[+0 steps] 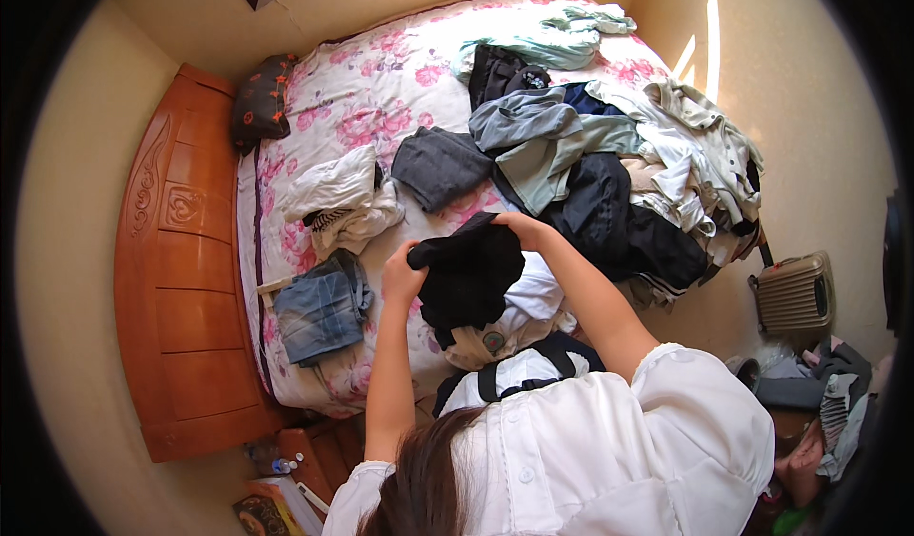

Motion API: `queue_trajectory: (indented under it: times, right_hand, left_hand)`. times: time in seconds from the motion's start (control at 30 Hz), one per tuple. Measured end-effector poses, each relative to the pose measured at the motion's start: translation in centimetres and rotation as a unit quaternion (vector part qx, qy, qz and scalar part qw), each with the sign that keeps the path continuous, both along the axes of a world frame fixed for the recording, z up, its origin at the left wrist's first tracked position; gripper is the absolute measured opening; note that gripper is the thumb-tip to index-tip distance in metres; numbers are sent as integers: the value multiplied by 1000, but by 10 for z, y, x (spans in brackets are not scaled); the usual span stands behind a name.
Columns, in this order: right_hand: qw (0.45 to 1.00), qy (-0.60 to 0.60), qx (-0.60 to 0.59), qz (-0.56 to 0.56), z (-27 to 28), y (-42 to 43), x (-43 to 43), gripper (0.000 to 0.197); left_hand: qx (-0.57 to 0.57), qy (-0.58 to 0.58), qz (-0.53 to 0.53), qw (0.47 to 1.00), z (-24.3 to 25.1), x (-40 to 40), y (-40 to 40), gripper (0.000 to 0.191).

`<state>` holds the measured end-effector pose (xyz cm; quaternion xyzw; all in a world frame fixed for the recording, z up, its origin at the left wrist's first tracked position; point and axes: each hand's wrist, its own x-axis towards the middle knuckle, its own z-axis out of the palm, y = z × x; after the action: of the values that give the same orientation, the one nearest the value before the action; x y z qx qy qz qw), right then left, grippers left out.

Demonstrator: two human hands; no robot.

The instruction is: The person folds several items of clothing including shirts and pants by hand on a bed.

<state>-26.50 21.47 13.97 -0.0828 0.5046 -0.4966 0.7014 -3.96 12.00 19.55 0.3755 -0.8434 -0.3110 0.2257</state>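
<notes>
A black cloth garment (468, 272) hangs bunched between my hands above the near part of the bed. My left hand (402, 273) grips its left upper corner, and my right hand (521, 230) grips the upper right edge. Beyond it lies a folded dark grey garment (441, 167). To the left are a stack of folded white and cream clothes (335, 190) and folded blue denim (321, 311). White cloth (534, 286) and a beige garment (475, 347) lie under and beside the black one, close to my body.
A large loose heap of clothes (593, 186) covers the bed's right side. A dark patterned pillow (263, 100) rests by the carved wooden headboard (193, 272). On the floor at right stand a ribbed suitcase (794, 293) and more piled items. Plastic bottles (283, 465) are at lower left.
</notes>
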Motion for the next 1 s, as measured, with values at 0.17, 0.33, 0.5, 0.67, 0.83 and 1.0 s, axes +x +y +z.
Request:
queue_trajectory:
  times: [0.17, 0.33, 0.5, 0.67, 0.83, 1.0]
  right_hand:
    - [950, -250, -138, 126, 71, -3, 12, 33]
    - [967, -41, -180, 178, 85, -20, -5, 37]
    - [863, 300, -283, 290, 101, -28, -7, 29]
    - [766, 403, -347, 360, 152, -12, -10, 42]
    - [474, 637, -348, 498, 166, 8, 40, 40]
    - [385, 690, -373, 486, 155, 5, 57, 26]
  left_hand:
    - [110, -157, -22, 981, -38, 26, -22, 38]
    - [644, 320, -182, 671, -16, 18, -7, 52]
    - [566, 143, -376, 720, 18, 5, -13, 57]
    - [374, -417, -369, 742, 47, -12, -2, 75]
    - [639, -312, -167, 683, -31, 30, -45, 76]
    - [459, 18, -230, 858, -78, -4, 15, 39]
